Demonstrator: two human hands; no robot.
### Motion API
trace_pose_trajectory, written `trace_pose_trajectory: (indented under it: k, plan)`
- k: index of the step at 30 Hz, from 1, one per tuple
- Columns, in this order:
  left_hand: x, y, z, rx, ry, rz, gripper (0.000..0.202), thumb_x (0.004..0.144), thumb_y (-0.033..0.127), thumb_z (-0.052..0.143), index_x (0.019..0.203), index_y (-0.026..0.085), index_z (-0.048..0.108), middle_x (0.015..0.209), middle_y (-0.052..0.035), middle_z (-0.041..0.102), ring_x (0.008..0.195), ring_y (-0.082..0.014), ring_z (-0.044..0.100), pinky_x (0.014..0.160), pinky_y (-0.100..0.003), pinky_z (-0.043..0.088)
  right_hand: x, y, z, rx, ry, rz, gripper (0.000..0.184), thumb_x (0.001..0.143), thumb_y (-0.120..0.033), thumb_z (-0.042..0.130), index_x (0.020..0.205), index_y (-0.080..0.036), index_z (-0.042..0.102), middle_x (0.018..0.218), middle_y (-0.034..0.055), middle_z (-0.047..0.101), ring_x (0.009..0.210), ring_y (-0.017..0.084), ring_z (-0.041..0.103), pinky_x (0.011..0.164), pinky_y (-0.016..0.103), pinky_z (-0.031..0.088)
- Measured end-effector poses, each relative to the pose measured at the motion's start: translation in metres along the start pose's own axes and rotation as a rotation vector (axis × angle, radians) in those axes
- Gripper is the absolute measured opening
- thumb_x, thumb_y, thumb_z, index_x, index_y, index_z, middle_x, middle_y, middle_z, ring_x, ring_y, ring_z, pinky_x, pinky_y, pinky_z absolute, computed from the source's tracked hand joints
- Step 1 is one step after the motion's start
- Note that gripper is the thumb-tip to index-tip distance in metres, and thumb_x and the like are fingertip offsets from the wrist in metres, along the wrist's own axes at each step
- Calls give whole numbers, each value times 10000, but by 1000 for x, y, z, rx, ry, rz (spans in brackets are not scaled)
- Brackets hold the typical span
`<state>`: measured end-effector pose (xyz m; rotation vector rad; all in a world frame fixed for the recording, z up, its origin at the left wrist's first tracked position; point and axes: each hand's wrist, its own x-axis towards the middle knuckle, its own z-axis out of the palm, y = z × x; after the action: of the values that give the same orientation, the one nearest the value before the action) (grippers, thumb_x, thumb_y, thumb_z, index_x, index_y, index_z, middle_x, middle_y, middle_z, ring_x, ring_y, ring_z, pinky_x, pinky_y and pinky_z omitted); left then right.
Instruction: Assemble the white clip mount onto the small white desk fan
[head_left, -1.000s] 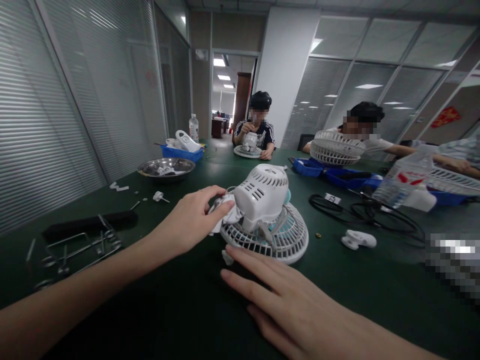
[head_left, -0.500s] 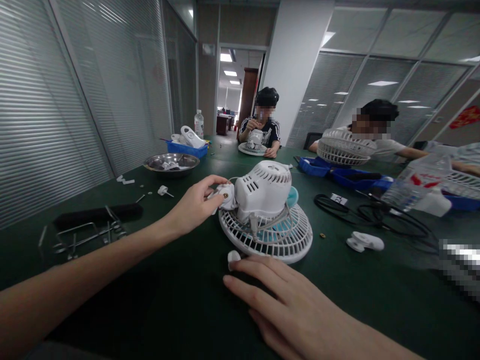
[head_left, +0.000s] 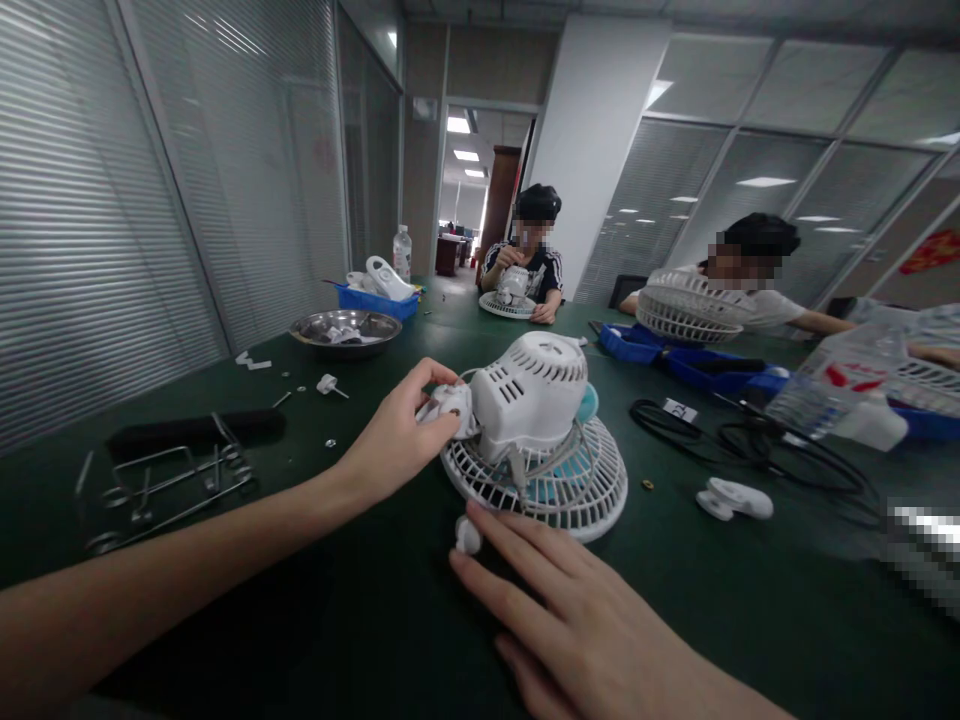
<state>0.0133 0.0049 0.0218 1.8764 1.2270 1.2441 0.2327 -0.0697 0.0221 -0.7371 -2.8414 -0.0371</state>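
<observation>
Fan (head_left: 547, 480) lies face-down mid-desk (head_left: 360, 610), round ribbed plastic grille flat on the green top, motor axis upright w/ slight tilt. Vented white housing (head_left: 534, 392) points up, teal blade showing thru the ribs. Left hand (head_left: 394, 435) has a narrow pinch grip on a small white part (head_left: 448, 402) at the housing's left side. Right hand (head_left: 577, 620) lies flat, grip wide, index just beside a white cap (head_left: 466, 538). Far left, steel bowl (head_left: 345, 350) holds small white bits; blue bin (head_left: 371, 303) holds white plastic pcs.
</observation>
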Motion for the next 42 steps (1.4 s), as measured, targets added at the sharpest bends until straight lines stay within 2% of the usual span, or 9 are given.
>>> trace_pose_trajectory:
  k: [4, 6, 12, 17, 21, 25, 30, 36, 42]
  plan:
    - [-5, 2, -3, 143, -45, 150, 268, 843, 244, 525, 1094, 169, 467, 997, -49, 597, 885, -192, 603, 806, -312, 476, -3, -3, 4, 24, 123, 39, 419, 918, -174, 453, 1324, -200, 550, 1295, 106, 605, 1135, 219, 595, 915, 338, 537]
    - [-9, 7, -2, 196, -98, 219, 334, 848, 301, 559, 1134, 170, 446, 1032, -58, 616, 951, -214, 617, 860, -318, 465, -5, -4, 7, 37, 166, 72, 407, 907, -168, 458, 1299, -204, 562, 1211, 110, 627, 1030, 219, 624, 840, 341, 561]
    - [-20, 20, 6, 140, -242, 308, 191, 953, 311, 425, 1081, 192, 501, 1057, -46, 632, 999, -191, 609, 920, -305, 450, -7, -3, 10, 55, 97, 170, 332, 914, -164, 428, 1202, -198, 590, 1095, 116, 593, 901, 229, 598, 737, 391, 557]
    - [-20, 19, 8, 145, -291, 273, 185, 973, 299, 420, 1117, 193, 466, 1077, -54, 596, 1028, -183, 583, 935, -305, 442, -10, -3, 6, 55, 148, 188, 283, 936, -193, 421, 1132, -194, 625, 1137, 113, 580, 902, 208, 603, 740, 361, 538]
    - [-21, 15, 8, 44, -288, 248, 229, 966, 291, 432, 1172, 191, 437, 1109, -65, 590, 1073, -195, 567, 953, -316, 435, -13, -6, 3, -91, 333, 174, 223, 926, -225, 466, 979, -194, 680, 1069, 95, 622, 822, 206, 616, 673, 357, 512]
    - [-20, 13, 9, -58, -342, 157, 272, 983, 316, 393, 1223, 187, 382, 1070, -62, 614, 998, -187, 596, 861, -301, 477, -15, -5, -3, -161, 476, 178, 191, 927, -230, 490, 900, -183, 673, 926, 65, 655, 725, 172, 604, 603, 304, 469]
    - [-19, 14, 9, -116, -420, 132, 242, 988, 312, 398, 1196, 192, 427, 1046, -46, 645, 990, -183, 609, 881, -304, 468, -14, 11, -5, -129, 528, 285, 148, 937, -183, 503, 1033, -181, 615, 944, 48, 660, 766, 150, 613, 657, 276, 465]
    - [-19, 16, 6, -72, -643, 141, 335, 938, 262, 544, 1248, 232, 421, 1258, -33, 582, 1208, -179, 531, 1035, -311, 394, -14, 27, 0, 63, 562, 232, 106, 947, -136, 491, 997, -172, 578, 873, 30, 604, 724, 121, 565, 603, 241, 438]
    - [-18, 15, 7, 71, -563, 120, 243, 995, 319, 407, 1171, 212, 536, 1151, -30, 625, 1049, -173, 590, 930, -310, 445, -16, 30, -1, 58, 531, 227, 98, 938, -157, 512, 1008, -164, 580, 848, 28, 603, 693, 116, 555, 591, 245, 428]
